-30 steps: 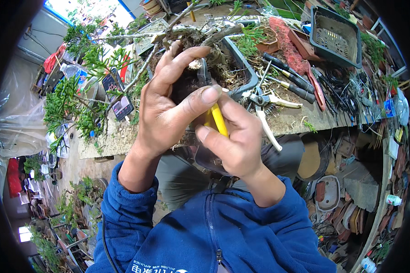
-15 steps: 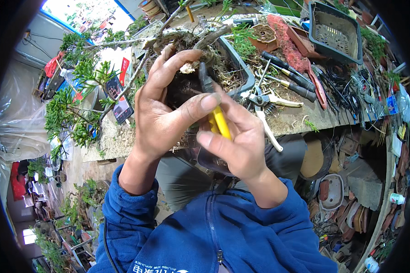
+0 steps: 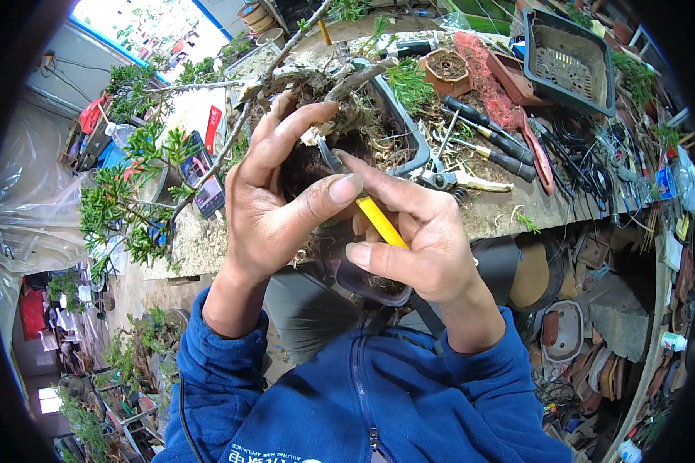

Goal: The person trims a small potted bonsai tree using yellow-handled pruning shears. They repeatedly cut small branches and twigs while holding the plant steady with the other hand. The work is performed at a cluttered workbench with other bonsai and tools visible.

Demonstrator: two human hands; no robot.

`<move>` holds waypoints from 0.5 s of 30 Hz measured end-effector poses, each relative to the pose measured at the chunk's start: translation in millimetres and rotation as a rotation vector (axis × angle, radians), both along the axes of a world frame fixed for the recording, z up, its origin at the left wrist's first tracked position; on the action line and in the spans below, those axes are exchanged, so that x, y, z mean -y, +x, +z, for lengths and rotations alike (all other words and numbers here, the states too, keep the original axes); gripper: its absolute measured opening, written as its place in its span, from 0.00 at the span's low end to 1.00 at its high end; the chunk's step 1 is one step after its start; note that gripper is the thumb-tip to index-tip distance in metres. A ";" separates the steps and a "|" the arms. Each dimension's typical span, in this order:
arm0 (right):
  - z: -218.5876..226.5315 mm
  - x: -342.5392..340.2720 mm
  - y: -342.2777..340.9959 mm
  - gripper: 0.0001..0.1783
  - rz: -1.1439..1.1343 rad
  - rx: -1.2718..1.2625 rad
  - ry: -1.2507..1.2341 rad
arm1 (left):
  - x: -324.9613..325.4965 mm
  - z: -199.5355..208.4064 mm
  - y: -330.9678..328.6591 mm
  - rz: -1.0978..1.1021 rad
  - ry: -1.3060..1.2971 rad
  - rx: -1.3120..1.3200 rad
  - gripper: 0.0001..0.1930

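Observation:
A small juniper tree with a gnarled trunk (image 3: 350, 114) and dark roots leans over the bench. My left hand (image 3: 266, 208) curls its fingers around the tree's base, thumb pointing toward the tool. In my right hand (image 3: 432, 243) is a yellow-handled tool (image 3: 382, 222), thumb and fingers closed on the handle. Its narrow metal tip touches or nearly touches a patch of pale, splintered wood (image 3: 313, 136) at the base. My palm and fingers hide part of the roots; whether the tool has one blade or jaws, I cannot tell.
A dark plastic tray (image 3: 418, 154) lies behind the roots. To the right are pale-handled pruning cutters (image 3: 475, 182), black-handled tools (image 3: 502, 154), a brown pot (image 3: 446, 71) and a perforated tray (image 3: 567, 62). A phone (image 3: 206, 181) stands left, among green branches. A small container (image 3: 374, 285) sits below my hands.
My right hand has moved slightly down and right, and the tool's tip now meets the pale wood. My left hand and the tree have shifted slightly.

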State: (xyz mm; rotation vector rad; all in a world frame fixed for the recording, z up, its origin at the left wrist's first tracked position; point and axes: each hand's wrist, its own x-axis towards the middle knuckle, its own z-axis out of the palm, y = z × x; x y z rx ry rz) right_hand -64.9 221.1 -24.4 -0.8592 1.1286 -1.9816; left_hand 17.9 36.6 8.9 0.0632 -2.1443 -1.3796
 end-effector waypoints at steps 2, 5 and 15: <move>1.8 0.5 -2.9 0.44 -0.063 -0.116 0.006 | 0.3 -0.5 0.7 0.009 0.013 0.009 0.36; 3.0 -4.6 -9.9 0.43 -0.098 -0.352 0.089 | 2.2 -1.2 0.8 0.014 -0.005 0.006 0.36; -42.5 26.3 5.3 0.44 0.450 0.711 -0.584 | -5.0 -0.1 -3.7 0.134 0.052 0.017 0.29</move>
